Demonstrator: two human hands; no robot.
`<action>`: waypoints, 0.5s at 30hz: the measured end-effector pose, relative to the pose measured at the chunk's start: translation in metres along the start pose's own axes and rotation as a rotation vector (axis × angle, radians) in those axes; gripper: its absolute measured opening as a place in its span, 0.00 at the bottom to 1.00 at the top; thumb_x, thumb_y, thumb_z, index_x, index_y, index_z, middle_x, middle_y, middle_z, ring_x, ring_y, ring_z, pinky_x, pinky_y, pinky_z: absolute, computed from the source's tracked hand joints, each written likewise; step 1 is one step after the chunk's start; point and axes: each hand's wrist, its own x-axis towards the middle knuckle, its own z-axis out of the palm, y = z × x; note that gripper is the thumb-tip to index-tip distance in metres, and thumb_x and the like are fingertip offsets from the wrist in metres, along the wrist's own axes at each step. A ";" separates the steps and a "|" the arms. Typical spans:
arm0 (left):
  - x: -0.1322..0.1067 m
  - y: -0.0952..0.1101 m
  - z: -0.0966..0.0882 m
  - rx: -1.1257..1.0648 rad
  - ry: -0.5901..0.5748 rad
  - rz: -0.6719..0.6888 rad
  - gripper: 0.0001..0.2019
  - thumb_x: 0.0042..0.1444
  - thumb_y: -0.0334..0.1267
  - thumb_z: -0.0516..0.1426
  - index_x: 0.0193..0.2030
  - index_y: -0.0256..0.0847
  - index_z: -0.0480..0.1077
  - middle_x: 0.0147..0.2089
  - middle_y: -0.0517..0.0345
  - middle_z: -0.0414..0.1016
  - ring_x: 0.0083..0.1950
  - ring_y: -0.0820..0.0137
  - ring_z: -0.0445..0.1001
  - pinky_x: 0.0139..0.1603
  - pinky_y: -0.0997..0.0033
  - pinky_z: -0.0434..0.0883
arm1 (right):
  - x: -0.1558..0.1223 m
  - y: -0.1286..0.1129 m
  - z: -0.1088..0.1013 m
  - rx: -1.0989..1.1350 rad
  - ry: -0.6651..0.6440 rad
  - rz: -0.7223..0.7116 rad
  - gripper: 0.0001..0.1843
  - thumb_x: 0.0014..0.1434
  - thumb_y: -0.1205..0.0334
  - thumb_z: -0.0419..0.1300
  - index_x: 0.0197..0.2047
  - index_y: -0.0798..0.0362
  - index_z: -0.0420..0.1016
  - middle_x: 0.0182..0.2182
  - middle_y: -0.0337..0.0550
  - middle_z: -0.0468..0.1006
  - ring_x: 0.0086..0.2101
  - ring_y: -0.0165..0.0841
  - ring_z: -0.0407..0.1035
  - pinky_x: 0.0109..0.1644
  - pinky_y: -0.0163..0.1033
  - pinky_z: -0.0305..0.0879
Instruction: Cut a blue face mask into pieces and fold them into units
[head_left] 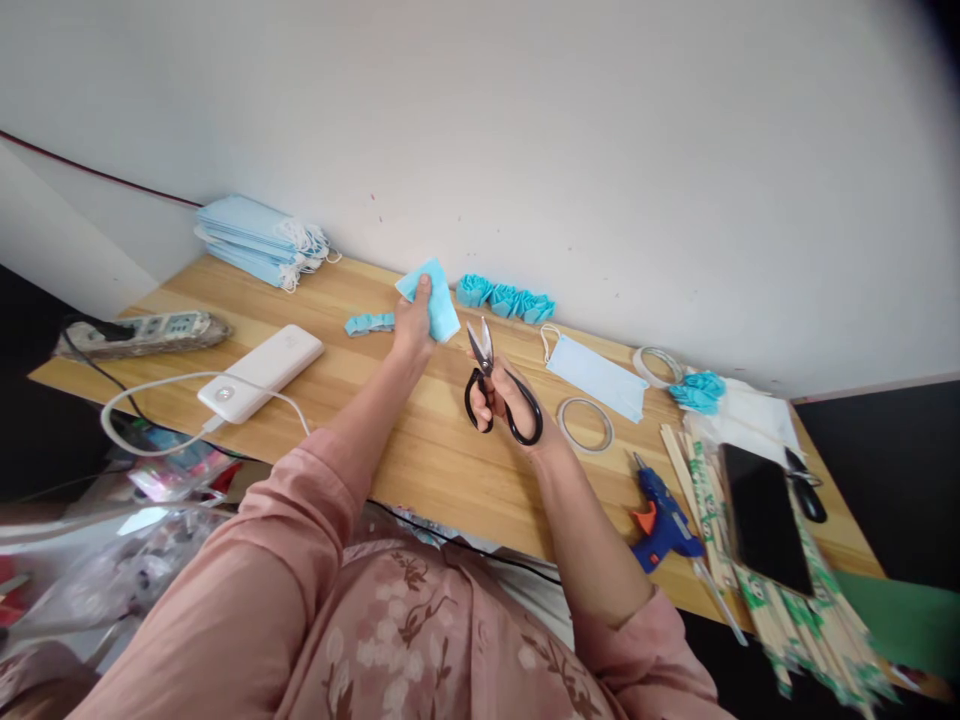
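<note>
Pinched under the thumb of my left hand [412,318] is a folded piece of light blue mask fabric [444,308], raised over the table. My right hand [510,400] has its fingers in the black handles of a pair of scissors [483,350], whose blades point up and stand slightly parted, apart from the fabric. Left of my left hand lies a pleated blue strip [369,324]. Behind both hands, several blue fabric rosettes [504,298] sit in a row by the wall. A blue face mask [596,376] lies flat to the right of the scissors.
A stack of masks [255,240] stands back left, near a power strip [165,332] and a white power bank [262,372] with a cable. Rightward are tape rolls [586,402], a blue glue gun [664,515], wrapped chopsticks [806,630], a phone [765,520] and another rosette [699,391].
</note>
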 end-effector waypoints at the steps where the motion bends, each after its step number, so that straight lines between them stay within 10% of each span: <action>1: 0.002 0.000 -0.001 -0.005 0.009 0.002 0.16 0.54 0.49 0.66 0.35 0.38 0.72 0.35 0.54 0.78 0.41 0.68 0.78 0.43 0.71 0.73 | 0.000 -0.001 0.001 -0.026 0.003 0.015 0.32 0.58 0.35 0.59 0.55 0.49 0.64 0.23 0.30 0.66 0.20 0.26 0.59 0.21 0.32 0.62; 15: 0.002 -0.001 -0.001 0.028 0.009 0.019 0.14 0.57 0.48 0.64 0.33 0.38 0.70 0.32 0.57 0.74 0.37 0.69 0.75 0.39 0.71 0.71 | 0.001 0.002 0.003 -0.082 0.011 0.072 0.33 0.59 0.36 0.59 0.57 0.50 0.60 0.19 0.28 0.67 0.16 0.26 0.58 0.18 0.30 0.59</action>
